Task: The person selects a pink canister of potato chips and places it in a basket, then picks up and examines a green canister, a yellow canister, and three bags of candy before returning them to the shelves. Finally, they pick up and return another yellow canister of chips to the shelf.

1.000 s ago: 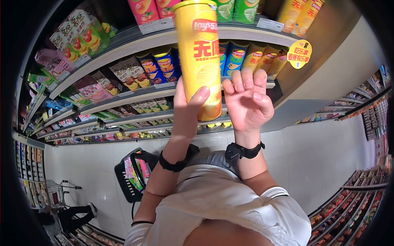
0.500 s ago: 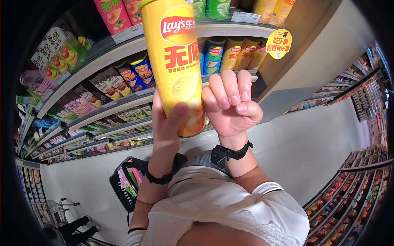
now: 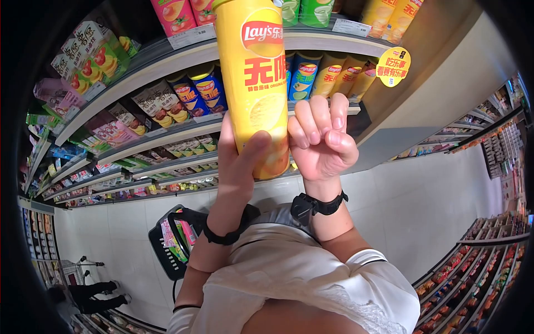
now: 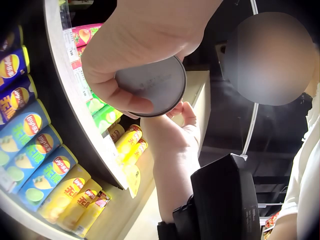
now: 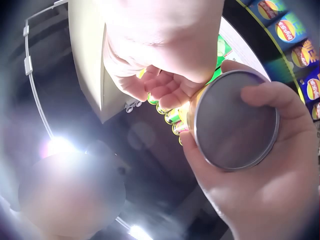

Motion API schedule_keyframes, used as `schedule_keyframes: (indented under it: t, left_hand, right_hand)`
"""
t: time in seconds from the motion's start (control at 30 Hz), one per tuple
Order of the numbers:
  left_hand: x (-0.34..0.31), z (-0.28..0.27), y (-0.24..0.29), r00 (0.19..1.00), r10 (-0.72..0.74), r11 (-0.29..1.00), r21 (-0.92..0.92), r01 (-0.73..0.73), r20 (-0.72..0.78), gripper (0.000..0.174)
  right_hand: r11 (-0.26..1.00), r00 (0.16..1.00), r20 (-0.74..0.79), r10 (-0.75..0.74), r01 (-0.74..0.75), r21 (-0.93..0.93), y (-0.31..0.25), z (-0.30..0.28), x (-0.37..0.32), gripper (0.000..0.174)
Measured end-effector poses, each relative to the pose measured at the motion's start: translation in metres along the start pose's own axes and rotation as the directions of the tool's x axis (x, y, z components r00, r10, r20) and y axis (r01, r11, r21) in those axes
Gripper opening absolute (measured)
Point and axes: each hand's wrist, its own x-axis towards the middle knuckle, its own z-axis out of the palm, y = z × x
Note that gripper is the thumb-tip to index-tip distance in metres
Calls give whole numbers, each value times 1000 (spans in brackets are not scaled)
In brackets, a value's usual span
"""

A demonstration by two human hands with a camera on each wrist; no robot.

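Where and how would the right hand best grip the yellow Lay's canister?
Probably round the upper body of the yellow canister, from its right: that stretch is a bare cylinder, the left hand grips the lower part, and the right hand is on that side.

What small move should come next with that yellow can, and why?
Probably bring the right hand onto the yellow can and turn it slightly to show another side. The left hand already grips it near its bottom end, its Lay's logo is in plain view, and the right hand, close beside it, holds nothing and could assist.
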Motion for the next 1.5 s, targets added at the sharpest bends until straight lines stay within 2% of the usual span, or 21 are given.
schedule_keyframes:
  t: [0.07, 0.1, 0.17, 0.2, 0.23, 0.3, 0.37, 0.43, 0.5, 0.57, 0.6, 0.63, 0.7, 0.73, 0.83, 1.03, 1.13, 1.23, 1.3, 1.43, 1.5]
  left_hand:
    - [2, -3, -3, 1000, 0, 1000, -11, 1, 11, 59]
    - [3, -4, -3, 1000, -4, 1000, -25, 5, 28, 58]
    - [3, -3, -2, 1000, -6, 1000, -31, 7, 21, 58]
    - [3, -2, -2, 1000, -15, 999, -43, 16, 22, 58]
    - [4, -2, -3, 1000, -10, 999, -39, 11, 15, 58]
    - [5, -3, -6, 999, -27, 998, -62, 30, 42, 60]
    - [6, -4, -5, 999, -28, 998, -55, 31, 47, 61]
    - [7, -5, -6, 998, -31, 998, -48, 34, 53, 63]
    - [8, -8, -10, 998, -48, 995, -84, 51, 40, 65]
    - [11, -10, -13, 997, -57, 991, -115, 62, 47, 67]
    - [12, -12, -15, 996, -67, 986, -146, 75, 56, 69]
    - [13, -16, -23, 996, -68, 987, -145, 75, 53, 69]
    - [15, -23, -36, 987, -159, 965, -212, 156, 4, 66]
    - [16, -23, -37, 987, -161, 965, -211, 157, 2, 66]
    - [18, -19, -33, 975, -220, 934, -295, 200, -36, 68]
    - [23, -16, -24, 968, -247, 896, -392, 208, -50, 60]
    - [21, -12, -17, 965, -232, 912, -372, 173, -119, 52]
    - [19, -14, -16, 974, -209, 939, -296, 173, -94, 45]
    - [22, -15, -18, 961, -264, 930, -286, 230, -82, 42]
    - [20, -8, -11, 971, -218, 964, -180, 197, -103, 46]
    - [18, -14, -12, 972, -225, 974, 10, 226, -74, 59]
  right_hand:
    - [994, 999, -44, -23, 18, -109, 2, -3, -1, 25]
    - [995, 999, -42, -19, 15, -100, 2, -5, -2, 25]
    - [947, 995, -57, -83, 61, -316, 3, -10, -4, 28]
    - [937, 992, -57, -111, 85, -339, 4, -13, -4, 37]
    - [940, 993, -56, -105, 81, -332, 5, -16, -5, 37]
    - [842, 984, -56, -170, 116, -527, 6, -21, -9, 45]
    - [812, 982, -38, -183, 129, -569, 6, -23, -11, 51]
    - [710, 981, -63, -183, 88, -699, 5, -23, -12, 52]
    - [704, 987, -18, -157, 99, -703, 3, -30, -14, 54]
    - [583, 993, -46, -107, 25, -812, 3, -28, -12, 56]
    - [568, 1000, -29, -10, -18, -823, 0, -30, -11, 63]
    - [570, 999, -31, -9, -21, -821, 1, -30, -11, 63]
    - [495, 988, -112, 103, -149, -856, 2, -28, -12, 70]
    - [510, 984, -119, 131, -170, -843, 4, -24, -11, 76]
    - [572, 978, -165, 127, -208, -793, 10, -22, -11, 77]
    - [555, 962, -218, 162, -272, -786, 10, -20, -10, 75]
    - [569, 949, -254, 185, -314, -760, 10, -20, -11, 71]
    - [662, 908, -350, 231, -410, -627, 9, -20, -12, 66]
    - [664, 912, -342, 228, -402, -630, 10, -23, -13, 61]
    - [740, 899, -382, 213, -404, -538, 12, -26, -14, 60]
    - [758, 902, -379, 209, -394, -520, 13, -28, -16, 59]
